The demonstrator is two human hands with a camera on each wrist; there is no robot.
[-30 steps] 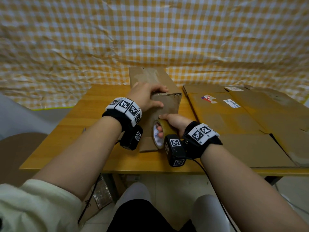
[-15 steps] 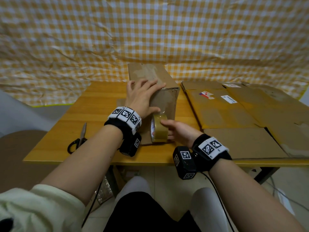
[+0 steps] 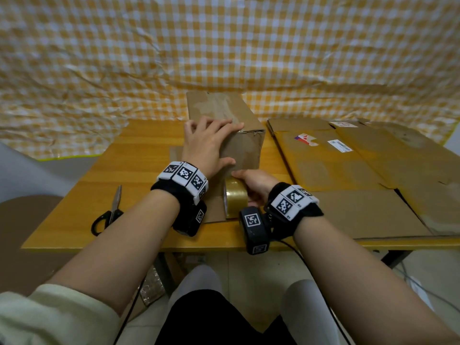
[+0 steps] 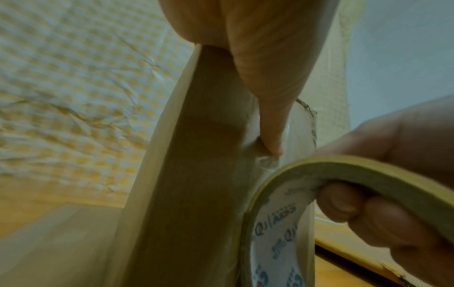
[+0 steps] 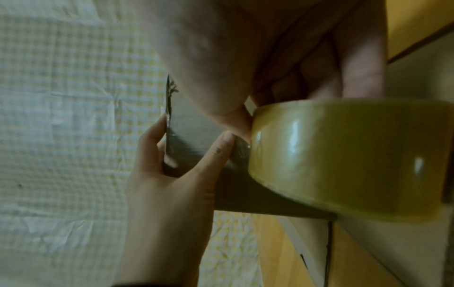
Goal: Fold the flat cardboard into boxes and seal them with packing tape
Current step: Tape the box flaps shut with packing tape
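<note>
Tape roll (image 4: 275,242) core reads "QILAOS" (partly hidden).

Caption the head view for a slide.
Left hand steadies brown cardboard box; right hand holds yellowish packing-tape roll against it.

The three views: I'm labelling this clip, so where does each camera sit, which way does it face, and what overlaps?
Head: worn on the head, facing forward and down at the table; both forearms, left hand, right hand.
Left wrist: under the left hand, looking along its thumb at the box; right fingers inside the tape roll.
Right wrist: looking along the right hand at roll and left hand.
Shared: tape roll, box, in all views.
</note>
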